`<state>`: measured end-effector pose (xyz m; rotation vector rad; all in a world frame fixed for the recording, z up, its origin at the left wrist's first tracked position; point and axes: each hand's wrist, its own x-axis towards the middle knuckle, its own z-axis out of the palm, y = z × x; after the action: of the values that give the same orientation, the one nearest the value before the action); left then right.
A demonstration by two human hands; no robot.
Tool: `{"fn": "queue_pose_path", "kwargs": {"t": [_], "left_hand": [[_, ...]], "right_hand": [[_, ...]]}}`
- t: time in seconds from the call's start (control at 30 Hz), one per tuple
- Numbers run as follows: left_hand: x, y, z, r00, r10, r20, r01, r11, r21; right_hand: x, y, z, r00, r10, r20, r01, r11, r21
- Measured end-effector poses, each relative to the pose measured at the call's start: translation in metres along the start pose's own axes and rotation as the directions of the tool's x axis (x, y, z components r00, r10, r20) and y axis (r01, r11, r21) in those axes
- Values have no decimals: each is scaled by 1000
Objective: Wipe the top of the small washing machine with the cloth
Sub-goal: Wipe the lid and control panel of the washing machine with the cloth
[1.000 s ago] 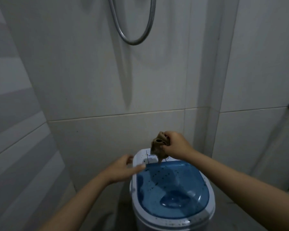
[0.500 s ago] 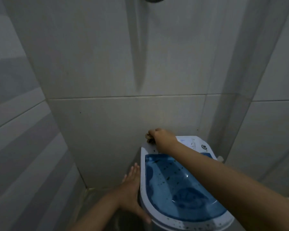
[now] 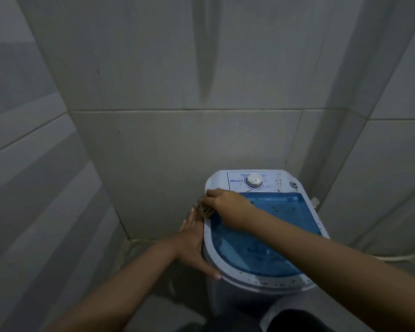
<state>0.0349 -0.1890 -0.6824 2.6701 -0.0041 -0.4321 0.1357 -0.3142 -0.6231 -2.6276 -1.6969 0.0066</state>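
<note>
**Op:** Wiping along the left rim is the step in hand, as I read it. My right hand is curled tight around a small bunched brownish cloth, pressing it onto the white plastic edge of the small round-fronted washing machine, at the back-left corner of its translucent blue lid.

**Spotter:** And your other hand?

**Op:** My left hand lies flat against the machine's left side, fingers pressed together and pointing away from me, thumb tip hooked near the front rim. I judge it is bracing the tub so it does not rock under the wipe.

**Spotter:** How would you run the stroke?

**Op:** I would keep the cloth flat on the rim, follow the curve toward me with steady pressure, and stay clear of the white round dial on the back panel. The cloth is a small wad, so it may need refolding to offer a clean face.

**Spotter:** How does the top look?

**Op:** Dirty. Dark specks dot the white front rim and the blue lid, with brownish marks right of the dial. The machine stands on the floor, tucked against the grey tiled wall in a corner, directly below me.
</note>
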Motion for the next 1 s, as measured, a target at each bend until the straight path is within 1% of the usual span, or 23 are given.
{"fn": "queue_pose_path", "kwargs": {"t": [0.1,0.17,0.3,0.43,0.6,0.7,0.87,1.0], "left_hand": [[1,-1,1,1000,18,22,-19,999,41],[1,-4,4,999,30,26,-30,999,23],[0,-7,7,1000,9,12,-8,999,-48],[-1,-5,7,998,49,35,-47,998,-38],[1,-1,4,1000,-13,20,14,1000,-15],[-4,1,1,999,-18,31,19,1000,-19],[-7,8,-5,996,-66,52,64,997,31],[-11,15,-8,994,-86,71,82,996,46]], "right_hand": [[-17,-13,-2,999,-47,24,47,999,-7],[-30,-20,-1,997,-68,40,67,998,14],[-54,-33,-2,995,-95,14,94,993,67],[-79,-40,0,994,-108,-10,109,986,123],[-100,-37,11,989,-136,-52,143,968,207],[-111,-33,15,989,-146,-38,151,962,226],[-133,-25,9,987,-162,-12,159,955,252],[-153,-17,1,988,-149,41,137,967,213]]}}
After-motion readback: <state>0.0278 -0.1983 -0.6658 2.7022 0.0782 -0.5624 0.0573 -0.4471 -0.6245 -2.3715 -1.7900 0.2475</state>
